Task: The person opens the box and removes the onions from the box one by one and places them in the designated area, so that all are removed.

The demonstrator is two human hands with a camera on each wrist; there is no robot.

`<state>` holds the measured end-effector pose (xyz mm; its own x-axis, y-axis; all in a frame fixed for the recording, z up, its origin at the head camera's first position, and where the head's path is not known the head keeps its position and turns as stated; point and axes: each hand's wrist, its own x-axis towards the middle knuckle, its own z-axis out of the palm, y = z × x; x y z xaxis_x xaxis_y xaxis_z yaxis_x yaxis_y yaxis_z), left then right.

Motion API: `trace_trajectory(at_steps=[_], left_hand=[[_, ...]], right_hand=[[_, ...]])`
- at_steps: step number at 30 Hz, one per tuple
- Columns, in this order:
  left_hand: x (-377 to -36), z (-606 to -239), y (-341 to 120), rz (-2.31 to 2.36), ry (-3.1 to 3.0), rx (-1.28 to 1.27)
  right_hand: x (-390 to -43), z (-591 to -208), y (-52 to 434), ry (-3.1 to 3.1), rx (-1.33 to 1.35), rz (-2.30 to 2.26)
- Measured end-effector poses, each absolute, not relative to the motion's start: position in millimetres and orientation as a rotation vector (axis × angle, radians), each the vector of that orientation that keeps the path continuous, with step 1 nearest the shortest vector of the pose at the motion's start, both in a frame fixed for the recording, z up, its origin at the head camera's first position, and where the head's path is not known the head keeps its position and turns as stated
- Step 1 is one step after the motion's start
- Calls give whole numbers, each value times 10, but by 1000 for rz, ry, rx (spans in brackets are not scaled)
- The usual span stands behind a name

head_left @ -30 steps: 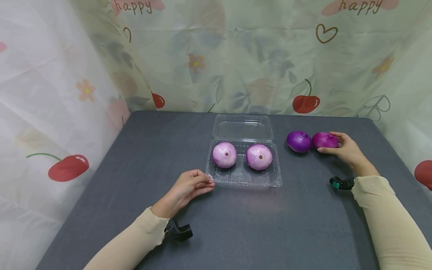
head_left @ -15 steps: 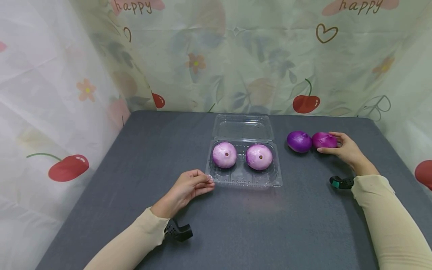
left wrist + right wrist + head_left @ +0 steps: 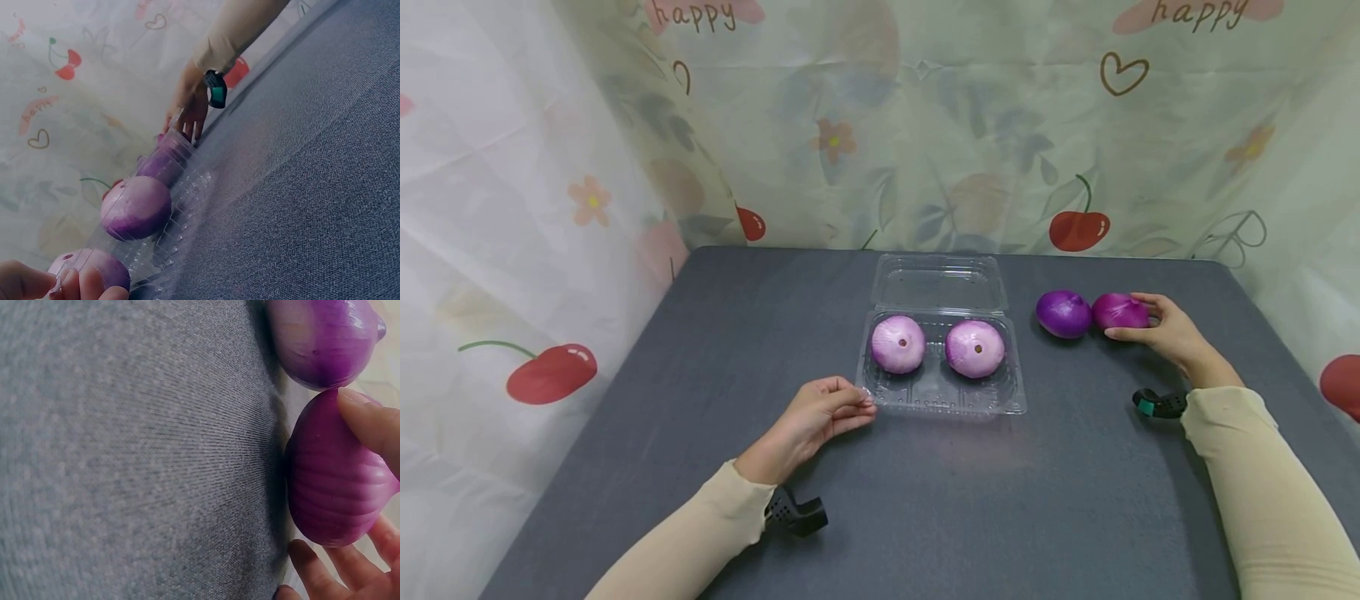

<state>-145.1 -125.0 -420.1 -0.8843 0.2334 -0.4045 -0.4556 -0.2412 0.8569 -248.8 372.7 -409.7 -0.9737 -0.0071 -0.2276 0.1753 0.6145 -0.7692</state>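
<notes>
My left hand (image 3: 820, 414) pinches the front left corner of a clear plastic clamshell box (image 3: 951, 404), between thumb and fingertips. The box lies with its lid (image 3: 938, 283) folded back. Inside its back half sit two pale purple onions, one on the left (image 3: 898, 344) and one on the right (image 3: 975, 349). To the right of the box, my right hand (image 3: 1172, 337) holds a magenta onion (image 3: 337, 469) between thumb and fingers, at table level. A darker purple onion (image 3: 1063, 314) rests just left of it, touching or nearly so.
A dark grey cloth-covered table (image 3: 925, 517) bears everything. Behind it and at the sides hangs a printed curtain (image 3: 835, 75) with cherries and flowers. Black wrist cameras sit under the left wrist (image 3: 797, 512) and the right wrist (image 3: 1159, 405).
</notes>
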Motion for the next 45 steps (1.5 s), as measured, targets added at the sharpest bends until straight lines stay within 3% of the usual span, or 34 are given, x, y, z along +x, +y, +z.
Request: trace_trajectory(at_steps=[45], left_hand=[[-1455,-4192,-1251,2157,1589,-285]], right_hand=[[-2494,-4096,3756,2577,103,-1292]])
